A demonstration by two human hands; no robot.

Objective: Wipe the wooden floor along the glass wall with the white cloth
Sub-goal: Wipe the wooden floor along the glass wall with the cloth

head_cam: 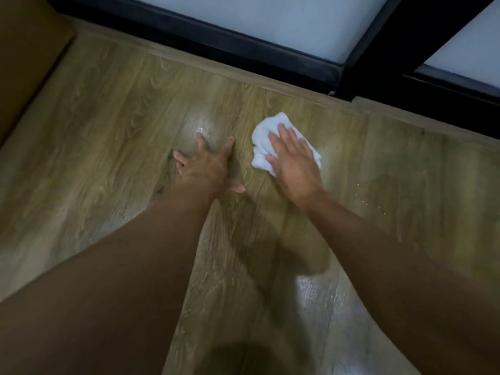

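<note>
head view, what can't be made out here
Head view only:
- white cloth: its middle is hidden under the right hand.
- wooden floor beneath the cloth: covered, so its state is unknown.
- glass wall: frosted, cut off by the top edge.
- brown surface at left: cut off by the edge, unidentifiable.
- left hand fingertips: blurred.

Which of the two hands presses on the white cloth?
The right hand, flat on the white cloth; the left hand rests spread on the bare wooden floor.
</note>
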